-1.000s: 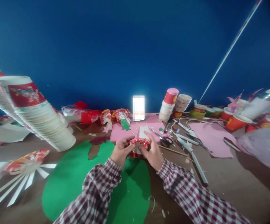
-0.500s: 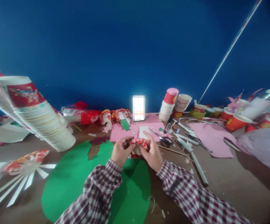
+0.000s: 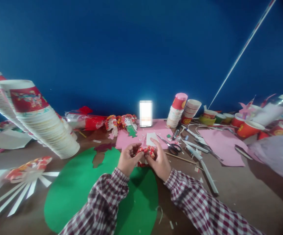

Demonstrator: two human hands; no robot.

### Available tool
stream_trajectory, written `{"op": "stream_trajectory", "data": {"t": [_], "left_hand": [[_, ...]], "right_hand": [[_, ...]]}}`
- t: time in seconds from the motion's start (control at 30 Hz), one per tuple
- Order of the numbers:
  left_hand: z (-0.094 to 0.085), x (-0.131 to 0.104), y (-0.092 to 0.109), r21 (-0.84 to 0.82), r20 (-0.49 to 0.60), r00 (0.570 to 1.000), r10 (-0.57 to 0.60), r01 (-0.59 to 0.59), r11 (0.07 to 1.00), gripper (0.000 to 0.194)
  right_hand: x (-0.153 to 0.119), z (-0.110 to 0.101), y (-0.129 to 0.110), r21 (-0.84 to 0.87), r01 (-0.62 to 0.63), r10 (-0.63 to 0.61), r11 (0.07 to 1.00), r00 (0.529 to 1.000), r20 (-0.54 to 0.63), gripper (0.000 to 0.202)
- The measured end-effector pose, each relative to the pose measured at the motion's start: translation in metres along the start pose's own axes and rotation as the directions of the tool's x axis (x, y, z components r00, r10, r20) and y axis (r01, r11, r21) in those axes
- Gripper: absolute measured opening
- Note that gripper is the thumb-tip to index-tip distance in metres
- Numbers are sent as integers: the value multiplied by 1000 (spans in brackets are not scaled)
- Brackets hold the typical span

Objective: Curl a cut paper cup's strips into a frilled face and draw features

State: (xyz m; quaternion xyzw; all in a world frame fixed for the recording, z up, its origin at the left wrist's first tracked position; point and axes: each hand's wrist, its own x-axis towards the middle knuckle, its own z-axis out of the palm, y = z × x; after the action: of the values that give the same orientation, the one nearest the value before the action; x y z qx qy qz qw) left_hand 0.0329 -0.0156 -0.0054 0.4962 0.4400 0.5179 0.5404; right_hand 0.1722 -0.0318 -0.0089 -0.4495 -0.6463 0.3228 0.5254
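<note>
I have my left hand (image 3: pixel 127 160) and right hand (image 3: pixel 161 162) pinching the red-and-white piece (image 3: pixel 152 150) by its edges, since it looks light and easily crushed.

Blue wall (image 3: pixel 107 58) behind a brown table (image 3: pixel 231 189)

The wall spans the far side. 1 thin, pale line (image 3: pixel 253 35) slants up its right part. 1 white rectangle (image 3: pixel 145 113) glows low before it, at centre. Shadow (image 3: pixel 275 184) darkens the table's right side.
</note>
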Motion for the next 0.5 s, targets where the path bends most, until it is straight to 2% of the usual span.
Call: {"op": "stream_trajectory", "data": {"t": [0.1, 0.23, 0.33, 0.43, 0.5], "left_hand": [[0, 0, -1, 50, -6, 1000, 19, -19, 999, 41], [0, 0, 0, 13, -3, 1000, -4, 4, 1000, 41], [0, 0, 1, -122, 31, 995, -91, 94, 988, 46], [-1, 1, 1, -308, 114, 972, -204, 230, 923, 51], [-2, 1, 2, -370, 172, 953, -249, 297, 880, 51]], "right_hand": [[0, 0, -5, -8, 25, -25, 1000, 1000, 15, 60], [0, 0, -10, -11, 41, -41, 999, 999, 16, 62], [0, 0, -11, -19, 41, -40, 999, 998, 41, 64], [-1, 0, -11, -61, 64, -61, 996, 997, 49, 64], [-2, 0, -10, -88, 72, -67, 994, 996, 56, 64]]}}
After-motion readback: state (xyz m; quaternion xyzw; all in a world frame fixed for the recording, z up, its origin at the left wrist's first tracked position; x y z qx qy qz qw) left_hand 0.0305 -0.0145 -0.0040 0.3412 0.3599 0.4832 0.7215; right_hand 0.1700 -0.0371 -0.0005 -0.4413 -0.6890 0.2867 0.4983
